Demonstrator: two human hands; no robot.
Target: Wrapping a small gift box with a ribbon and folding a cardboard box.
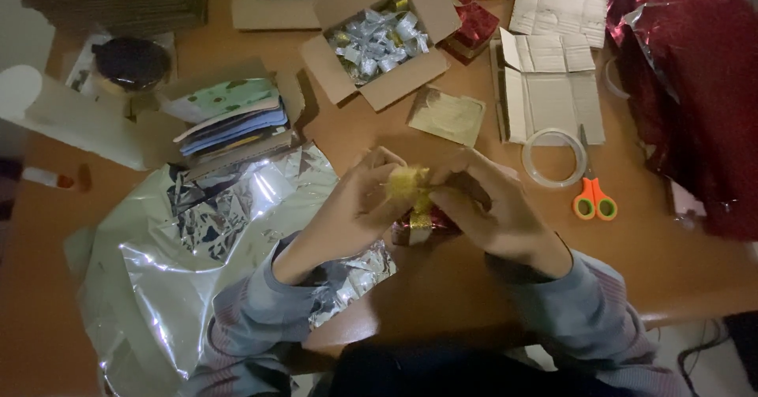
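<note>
A small box wrapped in red foil sits on the wooden table just in front of me, tied with a gold ribbon. My left hand and my right hand both pinch the gold ribbon above the box, fingers closed on it. The hands hide most of the box.
A crumpled silver foil sheet lies at the left. An open cardboard box of wrapped sweets stands at the back. A tape roll, orange scissors, flat cardboard, red foil and stacked coloured papers lie around.
</note>
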